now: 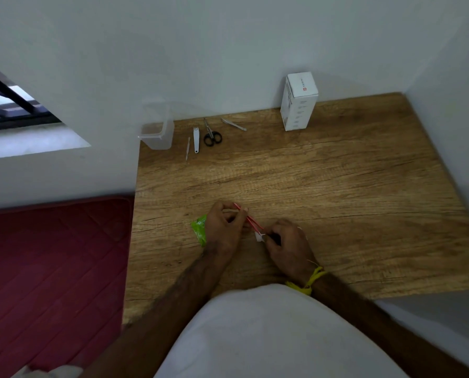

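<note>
The left hand [223, 227] curls its fingers and pinches the far end of a thin red stick [251, 221]. The right hand [289, 246], a yellow band [308, 279] on its wrist, pinches the near end, where a small white scrap [259, 237] sits. The stick slants between them, low over the wooden table [350, 200]. A green packet [199, 230] lies at 9 o'clock, touching the left hand. Towards 12 o'clock, well apart, lie scissors [212, 135], a nail clipper [196, 139] and tweezers [233, 124]. A clear container [157, 129] stands at 11 o'clock, a white box [298, 102] at 1 o'clock.
</note>
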`<action>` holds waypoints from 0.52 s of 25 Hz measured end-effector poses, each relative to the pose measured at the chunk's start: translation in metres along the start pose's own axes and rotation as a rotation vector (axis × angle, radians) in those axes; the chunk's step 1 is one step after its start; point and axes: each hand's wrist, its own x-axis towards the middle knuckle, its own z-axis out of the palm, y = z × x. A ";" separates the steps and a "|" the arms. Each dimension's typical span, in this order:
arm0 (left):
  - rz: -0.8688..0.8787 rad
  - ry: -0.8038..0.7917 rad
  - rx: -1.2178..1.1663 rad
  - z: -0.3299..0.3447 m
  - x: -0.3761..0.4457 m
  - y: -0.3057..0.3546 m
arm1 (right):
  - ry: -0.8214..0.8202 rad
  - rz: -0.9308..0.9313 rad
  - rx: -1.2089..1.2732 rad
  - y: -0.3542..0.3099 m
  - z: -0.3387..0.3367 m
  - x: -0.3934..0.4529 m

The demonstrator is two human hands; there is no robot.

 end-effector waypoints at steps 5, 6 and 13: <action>-0.002 -0.007 -0.017 -0.010 0.010 0.006 | 0.158 0.193 0.224 0.007 -0.013 0.006; -0.006 -0.020 -0.015 -0.010 0.009 0.005 | 0.206 0.195 0.258 0.007 -0.014 0.008; -0.101 -0.173 -0.015 -0.005 0.009 0.000 | 0.298 -0.450 -0.032 0.024 0.001 0.010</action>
